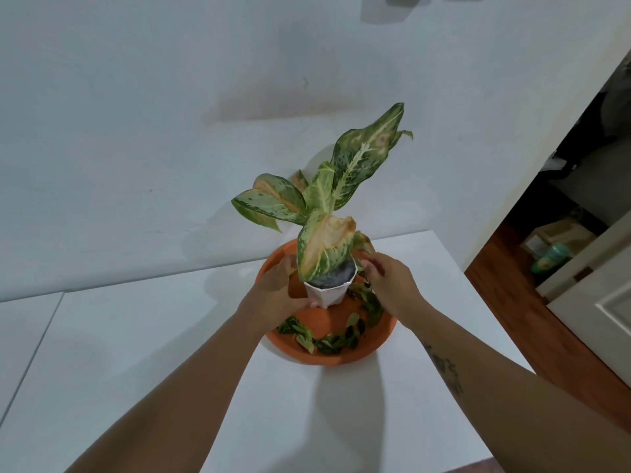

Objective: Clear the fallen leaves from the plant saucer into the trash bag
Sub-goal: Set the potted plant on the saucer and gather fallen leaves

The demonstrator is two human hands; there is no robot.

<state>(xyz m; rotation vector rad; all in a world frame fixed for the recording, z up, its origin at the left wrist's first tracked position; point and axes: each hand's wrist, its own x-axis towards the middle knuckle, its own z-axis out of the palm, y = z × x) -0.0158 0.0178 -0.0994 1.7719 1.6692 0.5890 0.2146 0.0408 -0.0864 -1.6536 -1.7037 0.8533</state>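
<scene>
A round orange saucer (345, 358) sits on a white table. In its middle stands a small white faceted pot (329, 295) with a tall speckled green plant (327, 196). Several fallen green leaves (327, 339) lie in the saucer's near and right parts. My left hand (276, 288) wraps the pot's left side, thumb on its front wall. My right hand (389, 279) is at the pot's right rim, fingers curled toward it; whether they touch the pot I cannot tell. No trash bag is in view.
The white table (136, 353) stands against a pale wall (170, 131). Its right edge drops to a wooden floor (519, 302), with a white door (607, 308) and an open doorway with clutter beyond.
</scene>
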